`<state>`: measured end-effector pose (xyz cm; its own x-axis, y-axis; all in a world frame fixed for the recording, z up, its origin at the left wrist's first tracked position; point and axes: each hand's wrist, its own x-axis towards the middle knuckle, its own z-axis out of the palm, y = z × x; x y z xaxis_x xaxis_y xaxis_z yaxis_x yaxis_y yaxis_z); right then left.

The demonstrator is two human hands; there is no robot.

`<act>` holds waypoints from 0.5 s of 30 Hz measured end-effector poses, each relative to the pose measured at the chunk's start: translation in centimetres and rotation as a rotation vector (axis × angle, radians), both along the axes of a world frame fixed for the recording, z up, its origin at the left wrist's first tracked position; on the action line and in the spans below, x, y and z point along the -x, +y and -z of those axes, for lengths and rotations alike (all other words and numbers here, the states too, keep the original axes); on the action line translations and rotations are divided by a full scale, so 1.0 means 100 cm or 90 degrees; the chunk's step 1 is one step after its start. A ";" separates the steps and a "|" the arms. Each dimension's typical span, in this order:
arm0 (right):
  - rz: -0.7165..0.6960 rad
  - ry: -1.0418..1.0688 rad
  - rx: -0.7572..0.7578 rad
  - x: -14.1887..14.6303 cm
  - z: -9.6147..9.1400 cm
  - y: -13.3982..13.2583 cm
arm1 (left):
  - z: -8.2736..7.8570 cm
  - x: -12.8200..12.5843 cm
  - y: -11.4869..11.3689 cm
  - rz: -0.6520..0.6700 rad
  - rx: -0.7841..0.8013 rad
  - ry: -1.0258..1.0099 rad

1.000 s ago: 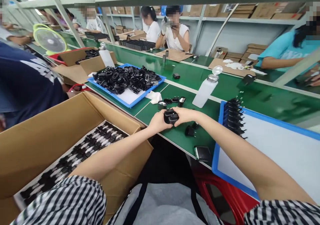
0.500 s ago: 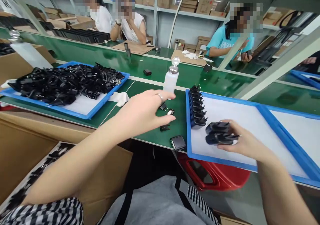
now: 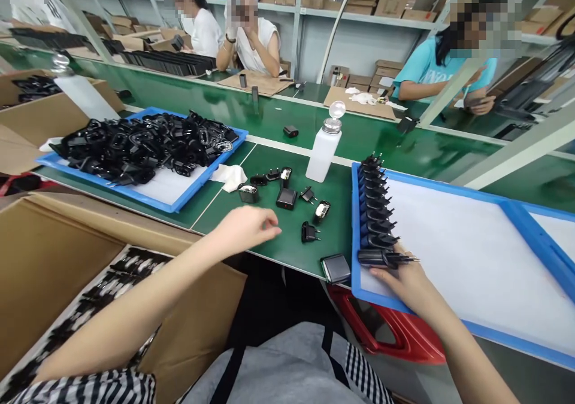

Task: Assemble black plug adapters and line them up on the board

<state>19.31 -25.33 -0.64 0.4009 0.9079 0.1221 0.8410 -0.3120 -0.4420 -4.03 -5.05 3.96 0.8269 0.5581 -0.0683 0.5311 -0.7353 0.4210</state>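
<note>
My right hand [image 3: 411, 278] grips a black power adapter [image 3: 375, 258] with its pins pointing right, at the near end of a row of similar adapters [image 3: 375, 206]. The row stands along the left side of a blue-rimmed white tray [image 3: 449, 254]. Loosely curled, with thumb and fingers apart, my left hand [image 3: 247, 227] hangs over the table's front edge and holds nothing visible. Beyond it lie a black charger body [image 3: 286, 198], a plug head [image 3: 309, 232], a small plug piece [image 3: 308, 195] and an opened housing [image 3: 321, 211]. A dark square block [image 3: 336, 269] rests beside the tray.
A white pump bottle [image 3: 323, 152] stands behind the parts. On the left, a blue tray [image 3: 173, 203] carries a heap of black housings [image 3: 144, 143], near a white cloth [image 3: 231, 176]. A cardboard box [image 3: 193, 326] sits below. Several people work across the green bench [image 3: 202, 108].
My right hand has moved left and nearer with the adapters, bringing them against the row's near end. My left hand has drawn back toward me and curled, uncovering the loose parts.
</note>
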 end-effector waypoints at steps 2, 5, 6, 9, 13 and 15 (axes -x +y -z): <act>-0.011 0.016 0.022 0.004 -0.004 -0.001 | 0.006 -0.010 -0.021 0.109 0.000 0.020; 0.054 0.010 0.103 0.008 -0.011 -0.006 | 0.013 -0.034 -0.060 0.274 -0.052 -0.024; 0.090 0.011 0.121 0.009 -0.013 -0.008 | 0.016 -0.044 -0.073 0.305 -0.088 -0.055; 0.148 0.041 0.120 0.010 -0.016 -0.013 | 0.028 -0.072 -0.105 0.319 -0.185 -0.108; 0.123 0.030 0.092 0.005 -0.014 -0.015 | 0.044 -0.093 -0.131 0.304 -0.206 -0.029; 0.107 0.001 0.064 0.004 -0.010 -0.015 | 0.045 -0.093 -0.136 0.300 -0.209 0.006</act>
